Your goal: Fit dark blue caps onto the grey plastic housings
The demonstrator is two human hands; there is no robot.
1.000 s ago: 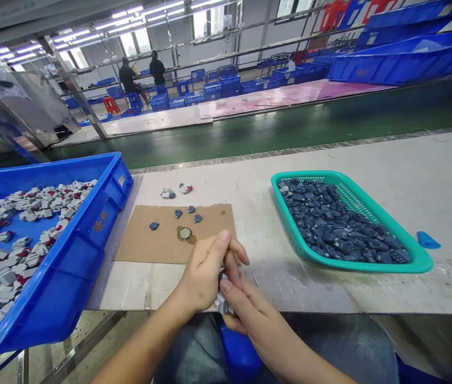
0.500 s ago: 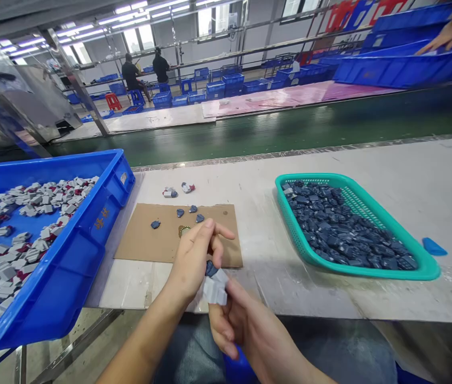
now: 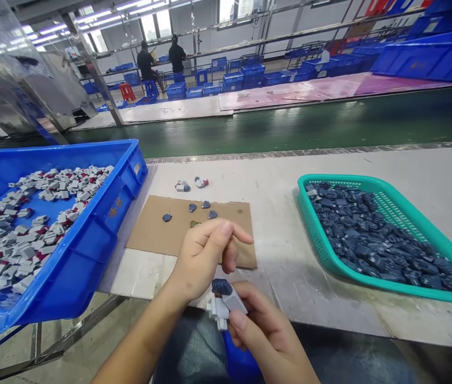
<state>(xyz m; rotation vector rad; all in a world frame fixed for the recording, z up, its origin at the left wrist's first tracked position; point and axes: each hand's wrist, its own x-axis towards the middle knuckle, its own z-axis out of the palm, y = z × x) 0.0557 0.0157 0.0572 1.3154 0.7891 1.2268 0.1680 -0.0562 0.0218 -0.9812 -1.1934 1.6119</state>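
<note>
A grey-and-white plastic piece with a dark blue end is pinched between the thumb and fingers of my right hand, over the table's front edge. Just above and to its left is my left hand, its fingers curled and its index finger pointing right; whether anything is inside the curl is hidden. Past my left hand lies a brown cardboard sheet, bearing several small dark blue parts and a partly covered round item. Two grey, red and dark assembled pieces rest behind the cardboard.
At the left stands a blue bin of grey, white and red pieces. A green basket of dark blue parts sits at the right. Behind the table runs a green conveyor. Two people are in the far background.
My left hand has come away from the piece, which stays in my right hand with its dark end now exposed. The view has shifted, and the other person's hand at the far right is gone.
</note>
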